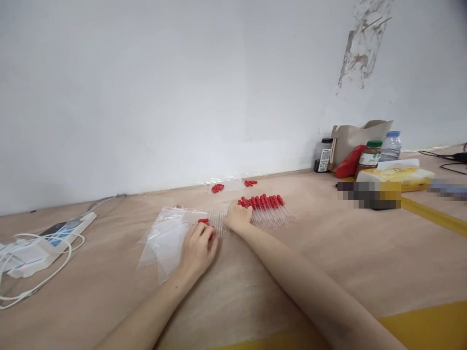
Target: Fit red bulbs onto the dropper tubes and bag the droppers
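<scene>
My left hand (199, 247) rests on the table with its fingers curled over red rubber bulbs (203, 221); red shows between its thumb and fingers. Just right of it lies a row of thin clear tubes (217, 222) without bulbs. My right hand (238, 217) is closed at the right end of these tubes, and its fingertips are hidden. Beside that hand, several droppers (272, 211) with red bulbs lie side by side, their bulbs pointing to the wall. Under and left of my left hand, clear zip bags (168, 243) overlap in a loose pile.
More red bulbs (218, 188) lie on clear plastic near the wall, with another small group (250, 183) beside them. A power strip (54, 245) with white cables is at left. A jar (369, 158), water bottle (391, 146), grey bag (359, 141) and tissue pack (397, 179) stand at right.
</scene>
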